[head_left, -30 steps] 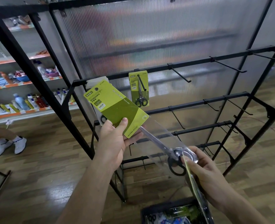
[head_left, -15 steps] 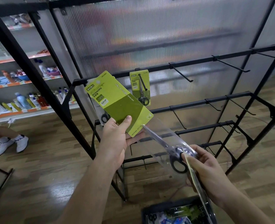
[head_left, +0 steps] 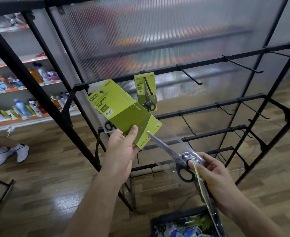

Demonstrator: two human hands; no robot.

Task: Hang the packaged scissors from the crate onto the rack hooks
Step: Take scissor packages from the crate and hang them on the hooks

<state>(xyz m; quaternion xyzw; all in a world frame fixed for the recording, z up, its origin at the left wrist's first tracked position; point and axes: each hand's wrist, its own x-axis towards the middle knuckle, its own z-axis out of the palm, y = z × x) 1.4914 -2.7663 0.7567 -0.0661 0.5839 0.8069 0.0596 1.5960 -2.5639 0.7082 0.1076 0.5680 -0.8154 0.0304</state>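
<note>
My left hand (head_left: 122, 149) grips a packaged pair of scissors by its green card (head_left: 123, 113), which is tilted with its hanging hole toward the rack's top-left. My right hand (head_left: 214, 177) holds the clear lower end of that pack at the black handles (head_left: 185, 170) and also clamps a second pack (head_left: 207, 199), seen edge-on. One green scissors pack (head_left: 146, 91) hangs on a hook of the black rack (head_left: 209, 64). Behind the held card another pack (head_left: 108, 125) hangs, mostly hidden. The black crate (head_left: 159, 221) sits at the bottom with several packs inside.
Bare hooks (head_left: 190, 76) stick out from four rack bars to the right. A ribbed translucent panel backs the rack. Shop shelves with bottles (head_left: 23, 108) stand at the left, and a person's white shoes (head_left: 11, 153) are on the wooden floor.
Both hands have lifted the pack slightly up toward the rack's top bar. The card's tilt stays about the same.
</note>
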